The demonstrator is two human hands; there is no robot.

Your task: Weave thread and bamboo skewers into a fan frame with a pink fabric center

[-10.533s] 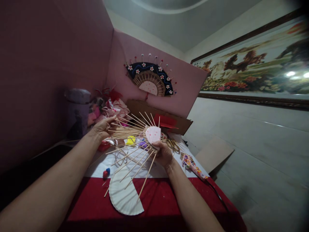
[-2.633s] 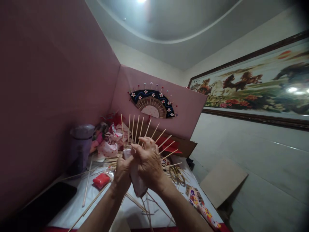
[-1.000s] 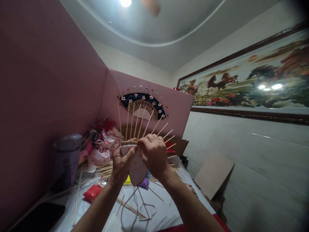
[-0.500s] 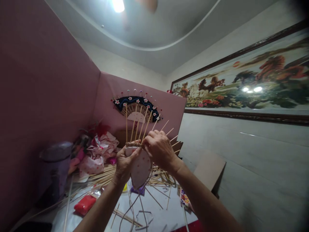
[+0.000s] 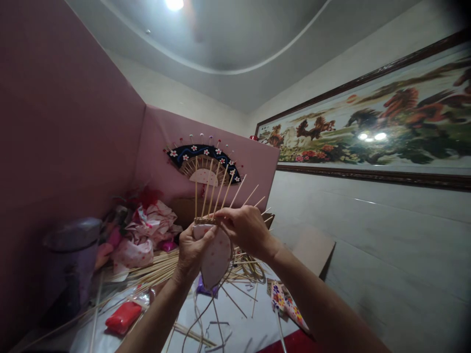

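My left hand grips a fan-shaped piece, a pale panel dotted with small reddish spots, thumb across its front. Thin wooden sticks fan out from its upper edge. Brown cord is woven around the stick bases, and a length of it trails below the panel to the table. At the right end of the woven band, my right hand has its fingers closed in a pinch on the cord, close to a stick. Its fingertips are partly hidden.
A finished-looking dark fan with flowers stands against the pink board. Loose sticks lie on the white table. Also around are a red packet, a purple packet, crumpled pink fabric and a lidded container.
My right hand has turned flatter, its index finger now reaching left over the woven band among the sticks. My left hand keeps its hold. The whole view has shifted slightly.
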